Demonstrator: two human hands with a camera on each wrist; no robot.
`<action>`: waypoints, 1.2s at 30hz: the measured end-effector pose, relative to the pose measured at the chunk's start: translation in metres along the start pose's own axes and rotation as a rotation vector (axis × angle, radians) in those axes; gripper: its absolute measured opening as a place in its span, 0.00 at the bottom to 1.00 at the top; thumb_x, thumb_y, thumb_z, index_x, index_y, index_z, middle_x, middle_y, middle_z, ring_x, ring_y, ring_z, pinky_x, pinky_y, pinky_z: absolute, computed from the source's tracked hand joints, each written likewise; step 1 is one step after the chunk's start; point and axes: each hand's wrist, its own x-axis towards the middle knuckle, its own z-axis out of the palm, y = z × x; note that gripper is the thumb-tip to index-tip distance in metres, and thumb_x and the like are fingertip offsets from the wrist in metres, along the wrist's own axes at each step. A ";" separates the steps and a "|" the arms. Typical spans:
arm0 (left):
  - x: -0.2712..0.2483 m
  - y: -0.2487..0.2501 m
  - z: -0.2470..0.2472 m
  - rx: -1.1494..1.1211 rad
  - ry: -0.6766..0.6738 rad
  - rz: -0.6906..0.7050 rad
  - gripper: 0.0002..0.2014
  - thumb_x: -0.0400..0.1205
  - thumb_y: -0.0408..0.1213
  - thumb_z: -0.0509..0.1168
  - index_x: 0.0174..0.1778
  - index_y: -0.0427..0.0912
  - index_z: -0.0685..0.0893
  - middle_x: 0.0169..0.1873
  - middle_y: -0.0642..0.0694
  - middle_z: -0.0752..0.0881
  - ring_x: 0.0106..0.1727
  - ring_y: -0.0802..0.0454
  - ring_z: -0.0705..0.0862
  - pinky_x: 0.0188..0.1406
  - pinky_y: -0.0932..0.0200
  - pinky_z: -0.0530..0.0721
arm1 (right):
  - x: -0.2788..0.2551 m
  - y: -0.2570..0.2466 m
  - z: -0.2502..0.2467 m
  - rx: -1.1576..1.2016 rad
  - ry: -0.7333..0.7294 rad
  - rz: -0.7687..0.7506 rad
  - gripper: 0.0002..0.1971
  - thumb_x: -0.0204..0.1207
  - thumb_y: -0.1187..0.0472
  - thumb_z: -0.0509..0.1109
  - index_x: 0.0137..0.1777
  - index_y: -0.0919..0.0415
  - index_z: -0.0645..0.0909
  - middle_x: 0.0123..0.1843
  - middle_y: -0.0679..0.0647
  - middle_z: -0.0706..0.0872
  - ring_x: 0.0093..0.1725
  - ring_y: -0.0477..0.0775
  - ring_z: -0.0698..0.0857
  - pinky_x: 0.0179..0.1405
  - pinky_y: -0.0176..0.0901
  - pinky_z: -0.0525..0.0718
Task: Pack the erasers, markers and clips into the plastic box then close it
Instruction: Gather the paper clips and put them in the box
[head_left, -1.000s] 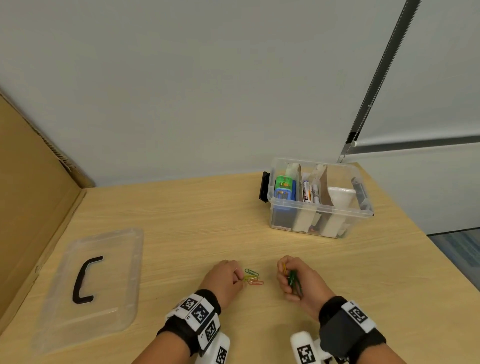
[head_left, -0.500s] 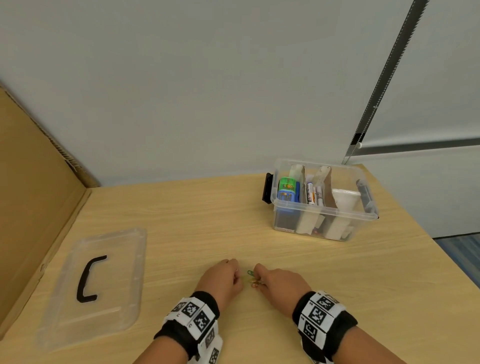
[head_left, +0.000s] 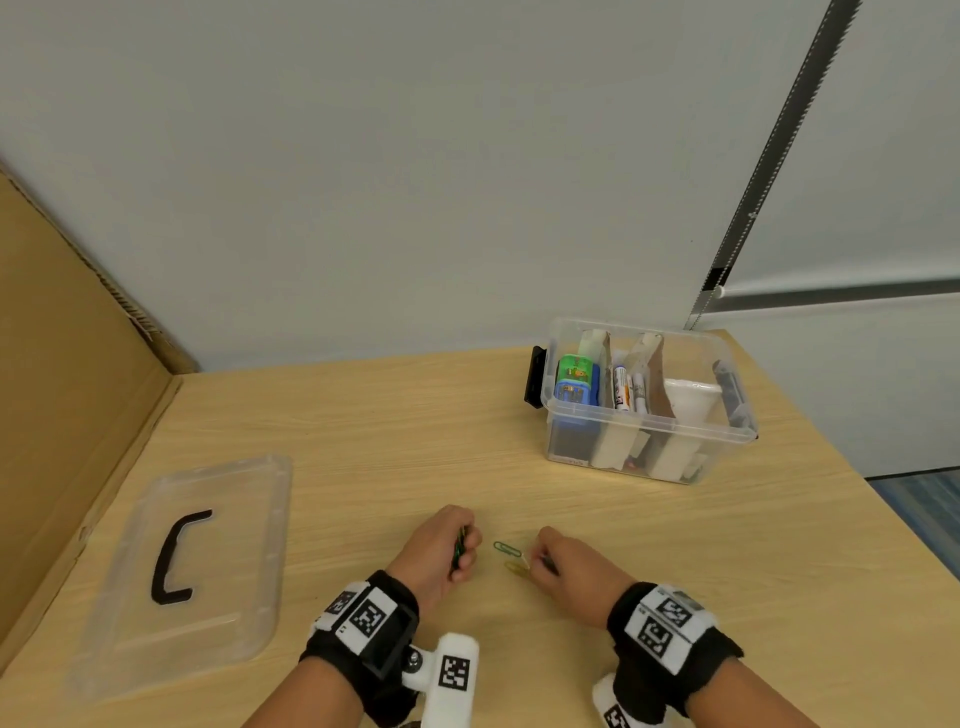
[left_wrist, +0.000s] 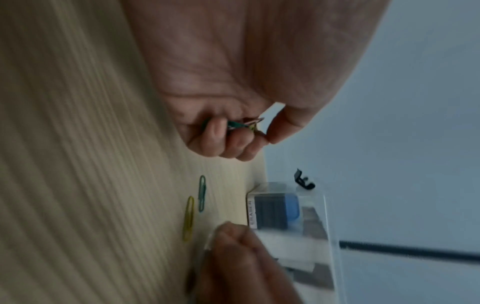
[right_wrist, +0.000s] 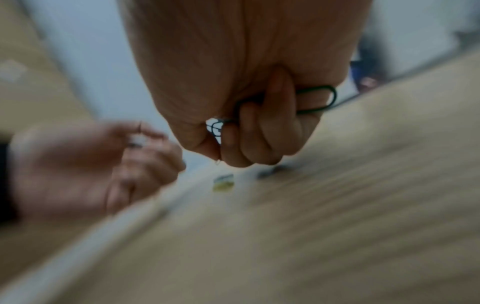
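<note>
Clips (head_left: 460, 546) gripped in both hands

The wooden table (head_left: 363, 415) spans the lower half of the head view. A brown cardboard panel (head_left: 62, 374) stands along its edge at 9 o'clock. A grey wall (head_left: 415, 156) rises at 12 o'clock, carrying a dark diagonal strip (head_left: 769, 156) at 2 o'clock.

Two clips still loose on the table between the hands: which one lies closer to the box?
The green paper clip. It lies on the table farther from the person, toward the plastic box; the yellow paper clip sits nearer the person, by the right hand.
</note>
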 end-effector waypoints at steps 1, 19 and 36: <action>0.000 0.000 0.001 0.173 -0.007 0.050 0.09 0.85 0.39 0.56 0.39 0.44 0.71 0.26 0.51 0.72 0.21 0.59 0.67 0.18 0.66 0.64 | -0.002 0.003 -0.004 0.160 0.002 0.015 0.08 0.84 0.53 0.56 0.46 0.56 0.71 0.39 0.51 0.77 0.36 0.47 0.74 0.39 0.41 0.74; 0.004 0.005 0.023 1.590 -0.133 0.322 0.14 0.81 0.46 0.62 0.57 0.42 0.80 0.41 0.48 0.84 0.42 0.48 0.80 0.41 0.57 0.76 | -0.007 0.014 -0.011 0.673 0.061 0.067 0.14 0.86 0.61 0.55 0.41 0.57 0.78 0.27 0.47 0.69 0.20 0.39 0.65 0.18 0.31 0.65; -0.004 0.000 -0.027 0.902 0.125 0.439 0.02 0.80 0.39 0.67 0.42 0.48 0.83 0.43 0.53 0.88 0.46 0.59 0.85 0.47 0.73 0.80 | -0.022 0.016 -0.033 0.334 0.237 -0.012 0.15 0.85 0.63 0.55 0.39 0.52 0.79 0.34 0.40 0.76 0.34 0.37 0.73 0.38 0.30 0.69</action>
